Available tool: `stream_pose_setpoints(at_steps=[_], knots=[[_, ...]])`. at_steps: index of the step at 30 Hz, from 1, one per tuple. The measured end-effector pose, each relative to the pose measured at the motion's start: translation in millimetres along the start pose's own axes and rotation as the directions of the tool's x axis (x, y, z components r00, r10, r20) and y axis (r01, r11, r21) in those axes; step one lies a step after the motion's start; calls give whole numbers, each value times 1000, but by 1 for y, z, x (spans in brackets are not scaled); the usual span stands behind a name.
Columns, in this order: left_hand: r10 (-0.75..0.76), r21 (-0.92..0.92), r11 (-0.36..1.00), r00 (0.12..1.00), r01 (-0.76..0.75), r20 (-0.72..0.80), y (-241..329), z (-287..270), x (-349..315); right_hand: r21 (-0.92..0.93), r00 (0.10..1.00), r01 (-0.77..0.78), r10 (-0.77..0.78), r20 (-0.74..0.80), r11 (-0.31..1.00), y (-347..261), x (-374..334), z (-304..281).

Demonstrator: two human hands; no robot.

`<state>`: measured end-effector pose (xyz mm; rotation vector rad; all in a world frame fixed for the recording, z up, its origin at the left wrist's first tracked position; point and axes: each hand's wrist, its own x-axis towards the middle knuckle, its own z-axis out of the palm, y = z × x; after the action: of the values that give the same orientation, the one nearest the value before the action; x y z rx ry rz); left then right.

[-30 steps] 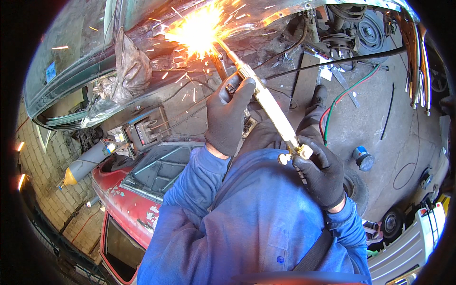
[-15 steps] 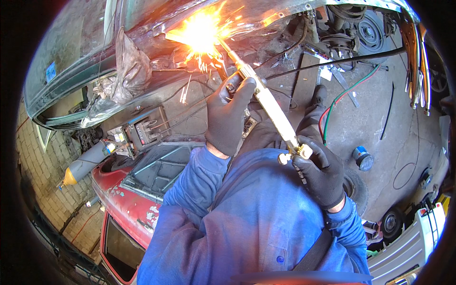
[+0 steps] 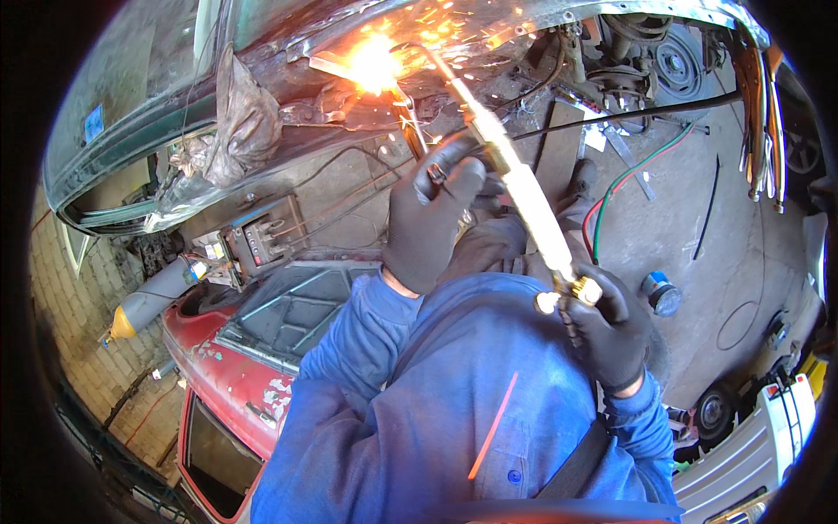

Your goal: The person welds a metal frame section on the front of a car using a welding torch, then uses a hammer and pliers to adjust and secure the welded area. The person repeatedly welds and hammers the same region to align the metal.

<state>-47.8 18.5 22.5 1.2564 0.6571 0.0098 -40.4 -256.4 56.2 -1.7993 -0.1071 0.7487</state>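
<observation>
My right hand (image 3: 608,334), in a black glove, is closed round the valve end of a long pale cutting torch (image 3: 531,196). The torch slants up and left, its tip near the car body. Further left, my gloved left hand (image 3: 429,223) is curled closed, fingertips close beside the torch. From it a slim, two-armed metal tool like pliers (image 3: 410,124) reaches up to the glowing spot; the grip itself is mostly hidden. A bright orange glow with flying sparks burns on the car's bare metal edge (image 3: 336,70). A red-orange streak crosses my blue jacket (image 3: 515,410).
A grey crumpled cloth (image 3: 244,118) hangs on the green car body. Red and green hoses (image 3: 621,185) run over the floor. A gas cylinder (image 3: 150,301) and a red car (image 3: 231,371) are at left. A blue can (image 3: 662,293) stands at right.
The torch and my right hand have shifted right and slightly down, so the torch tip is farther from the glow. The glow has shrunk. My left hand has moved slightly right.
</observation>
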Motion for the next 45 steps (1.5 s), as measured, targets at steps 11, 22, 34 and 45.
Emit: stream_pose_setpoints(at_steps=[11, 22, 34, 45], knots=[[-6, 404, 880, 845, -249, 534, -40, 2, -60, -174, 995, -80, 89, 44, 982, -41, -48, -75], [66, 482, 831, 910, -278, 410, -90, -14, -70, -413, 940, -35, 171, 297, 910, -87, -18, -30], [283, 315, 879, 924, -357, 255, -150, -17, -78, -607, 883, 12, 276, 379, 795, -130, 17, 40], [387, 179, 895, 910, -409, 145, -173, -20, -71, -688, 837, 61, 339, 430, 723, -126, 30, 68]])
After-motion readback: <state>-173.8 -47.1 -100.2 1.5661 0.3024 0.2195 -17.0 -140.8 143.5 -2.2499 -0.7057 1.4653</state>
